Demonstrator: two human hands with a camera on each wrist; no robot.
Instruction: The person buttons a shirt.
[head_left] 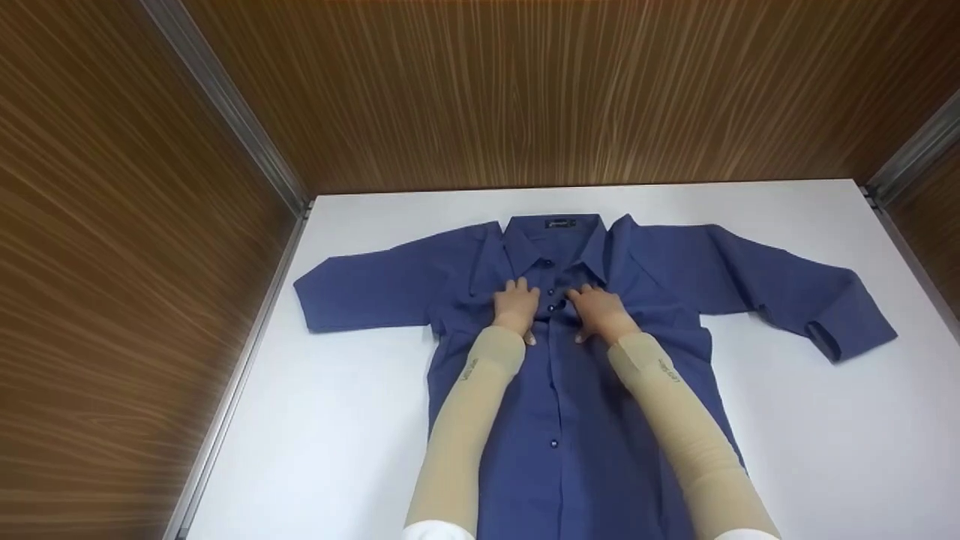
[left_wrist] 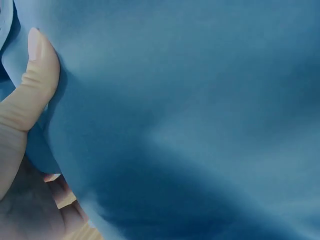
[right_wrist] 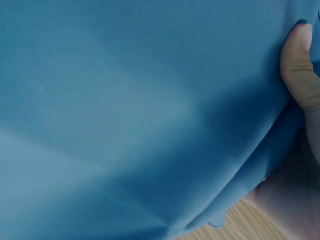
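A dark blue button-up shirt (head_left: 600,465) lies front up, its collar (head_left: 594,251) at the far side and both sleeves spread out sideways. My left hand (head_left: 516,307) rests on the chest just left of the button placket, fingers pointing to the collar and thumb spread toward me. On the other side of the placket, my right hand (head_left: 598,309) touches the cloth with its fingers angled inward. Both wrist views show a thumb (left_wrist: 42,75) lying against the blue fabric (right_wrist: 125,100), apart from the other fingers. Small dark buttons (head_left: 553,443) run down the placket, which gapes slightly between the hands.
The shirt is on a white table (head_left: 337,420). A wood-grain panel (head_left: 517,97) stands along the far edge, another panel (head_left: 112,262) along the left, with metal strips at the corners. The right shirt sleeve (head_left: 795,285) bends toward me at its cuff.
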